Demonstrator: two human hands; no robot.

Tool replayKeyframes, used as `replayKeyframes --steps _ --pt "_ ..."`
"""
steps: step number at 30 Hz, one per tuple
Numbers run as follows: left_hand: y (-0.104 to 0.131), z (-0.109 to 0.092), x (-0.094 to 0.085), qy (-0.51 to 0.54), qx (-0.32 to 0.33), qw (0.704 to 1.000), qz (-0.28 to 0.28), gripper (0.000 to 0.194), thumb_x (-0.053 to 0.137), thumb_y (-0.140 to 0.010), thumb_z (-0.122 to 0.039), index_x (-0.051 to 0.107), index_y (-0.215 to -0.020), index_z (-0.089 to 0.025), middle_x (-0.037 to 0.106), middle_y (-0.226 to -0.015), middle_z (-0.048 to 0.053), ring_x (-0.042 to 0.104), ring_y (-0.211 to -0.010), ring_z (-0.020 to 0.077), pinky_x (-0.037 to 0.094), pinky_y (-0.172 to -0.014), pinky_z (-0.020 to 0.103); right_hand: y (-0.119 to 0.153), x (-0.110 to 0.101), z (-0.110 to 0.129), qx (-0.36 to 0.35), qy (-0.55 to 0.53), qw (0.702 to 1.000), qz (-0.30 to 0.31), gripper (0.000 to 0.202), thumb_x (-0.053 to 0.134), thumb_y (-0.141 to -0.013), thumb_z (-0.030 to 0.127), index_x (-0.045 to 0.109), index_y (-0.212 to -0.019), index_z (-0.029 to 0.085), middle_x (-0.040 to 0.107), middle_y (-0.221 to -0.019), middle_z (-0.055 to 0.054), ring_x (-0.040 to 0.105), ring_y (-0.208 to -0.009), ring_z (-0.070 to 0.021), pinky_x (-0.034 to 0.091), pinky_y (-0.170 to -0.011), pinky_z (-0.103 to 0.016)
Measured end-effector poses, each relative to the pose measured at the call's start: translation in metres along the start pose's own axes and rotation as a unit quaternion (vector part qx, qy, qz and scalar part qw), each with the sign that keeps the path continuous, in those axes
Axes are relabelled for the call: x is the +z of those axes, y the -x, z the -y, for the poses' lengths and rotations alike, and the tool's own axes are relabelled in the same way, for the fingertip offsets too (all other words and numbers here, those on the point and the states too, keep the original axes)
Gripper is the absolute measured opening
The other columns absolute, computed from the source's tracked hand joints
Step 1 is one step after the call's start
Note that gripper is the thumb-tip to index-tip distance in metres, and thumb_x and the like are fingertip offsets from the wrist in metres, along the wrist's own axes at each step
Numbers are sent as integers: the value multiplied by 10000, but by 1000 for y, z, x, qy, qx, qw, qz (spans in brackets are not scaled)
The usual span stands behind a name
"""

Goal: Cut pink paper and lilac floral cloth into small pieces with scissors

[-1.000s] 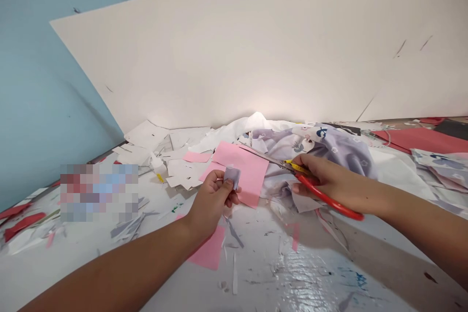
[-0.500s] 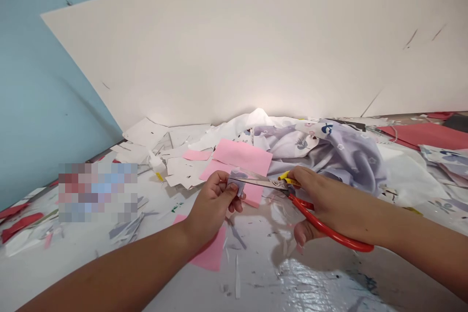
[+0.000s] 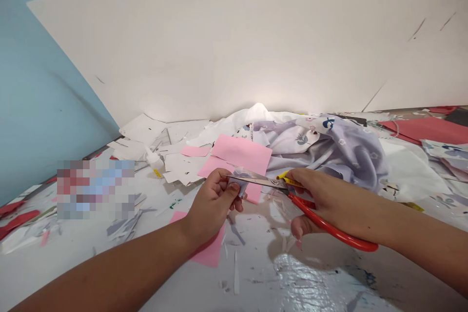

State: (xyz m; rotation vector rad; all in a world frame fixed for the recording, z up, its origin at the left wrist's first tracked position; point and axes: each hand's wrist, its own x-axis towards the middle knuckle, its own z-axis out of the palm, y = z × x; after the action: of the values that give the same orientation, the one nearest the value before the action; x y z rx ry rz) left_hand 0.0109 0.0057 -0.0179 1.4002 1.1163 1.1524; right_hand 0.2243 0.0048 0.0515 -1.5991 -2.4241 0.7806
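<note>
My left hand (image 3: 215,200) pinches a small piece of lilac fabric (image 3: 239,183) between thumb and fingers. Red-handled scissors (image 3: 329,229) are gripped in my right hand (image 3: 314,195), their blades pointing left across the fabric piece. The blades look nearly closed. A yellow item (image 3: 288,179), perhaps tape or a wrap, shows by the right fingers near the scissors' pivot. Behind the left hand lie pink paper sheets (image 3: 243,153). Another pink sheet (image 3: 208,253) rests partly under my left wrist.
A heap of lilac floral fabric (image 3: 351,151) sits behind the scissors. White paper pieces (image 3: 183,168) and a small white bottle (image 3: 154,161) lie at left. Red sheets (image 3: 431,129) are at right. A large white board (image 3: 237,48) stands across the back. Scraps litter the table (image 3: 263,273).
The camera view has shifted slightly. The scissor blades sit a little closer together over the fabric piece, and both hands keep nearly the same place.
</note>
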Motion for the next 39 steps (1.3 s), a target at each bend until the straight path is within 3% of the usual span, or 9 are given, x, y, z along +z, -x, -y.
replayKeyframes --steps 4,12,18,24,31,39 --pt "0 1 0 23 4 1000 -5 123 506 -810 -309 450 -821 -201 568 -663 -31 529 -517 80 399 -507 214 -1 0 -1 -3 -11 1000 3 381 646 -571 512 500 -753 212 604 -812 -14 567 -719 -228 430 -583 -291" --pt "-1 2 -1 28 20 999 -7 80 479 -832 -283 447 -847 -211 569 -706 -29 529 -559 74 427 -548 216 3 0 2 20 -28 999 19 241 605 -564 257 459 -753 228 622 -758 8 594 -700 -234 432 -543 -278" --pt "2 5 0 46 0 999 21 153 510 -809 -337 417 -842 -220 553 -682 -27 530 -539 94 424 -450 202 4 0 5 4 -35 999 18 236 619 -562 292 478 -738 224 625 -731 11 586 -672 -227 427 -524 -275" --pt "4 3 0 55 -1 998 33 185 539 -788 -355 421 -831 -219 551 -653 -34 528 -512 92 434 -453 211 3 7 3 7 -40 999 -7 216 635 -587 321 456 -664 228 615 -673 16 560 -632 -216 400 -516 -266" --pt "4 -1 0 71 -21 997 30 173 551 -776 -355 492 -846 -209 544 -659 -18 531 -547 105 425 -426 203 4 3 6 7 -52 998 25 219 630 -616 365 469 -667 226 605 -683 19 548 -639 -203 385 -515 -248" --pt "4 0 -1 72 3 997 25 92 525 -802 -299 514 -826 -211 550 -672 -25 529 -546 87 437 -509 216 3 1 4 14 -43 998 48 261 602 -644 434 453 -670 221 582 -679 19 523 -617 -179 376 -516 -250"
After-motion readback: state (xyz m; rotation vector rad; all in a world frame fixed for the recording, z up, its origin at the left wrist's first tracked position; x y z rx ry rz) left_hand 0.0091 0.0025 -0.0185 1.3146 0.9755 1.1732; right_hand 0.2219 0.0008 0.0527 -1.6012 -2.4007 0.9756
